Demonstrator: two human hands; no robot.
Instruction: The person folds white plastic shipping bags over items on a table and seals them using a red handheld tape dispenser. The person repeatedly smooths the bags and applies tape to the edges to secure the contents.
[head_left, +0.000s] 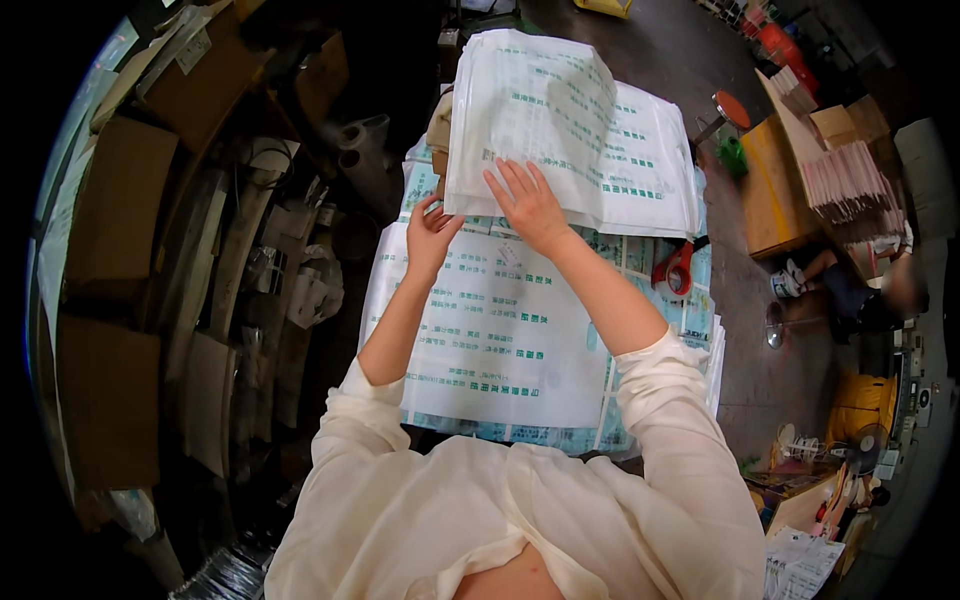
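In front of me lies a stack of white, plastic-looking sheets point(640, 170) with green print, its top sheet point(530, 90) rumpled and raised in a fold. My right hand point(530, 208) rests flat on the top sheet near its front edge, fingers spread. At the front left corner of that stack is my left hand point(430, 240), its fingers loosely curved and apart, touching or very near the edge. Closer to my body another white printed sheet point(480, 340) lies flat, under my forearms. A red tool with a round ring point(674, 272), perhaps a tape dispenser, lies right of the stack.
Blue-green printed packs point(600, 425) lie beneath the sheets. Cardboard boxes point(110, 200) and long flat pieces point(240, 250) crowd the left. On the right are a round red-topped stool point(731, 109), a stack of pinkish sheets point(850, 180) and a seated person point(860, 295).
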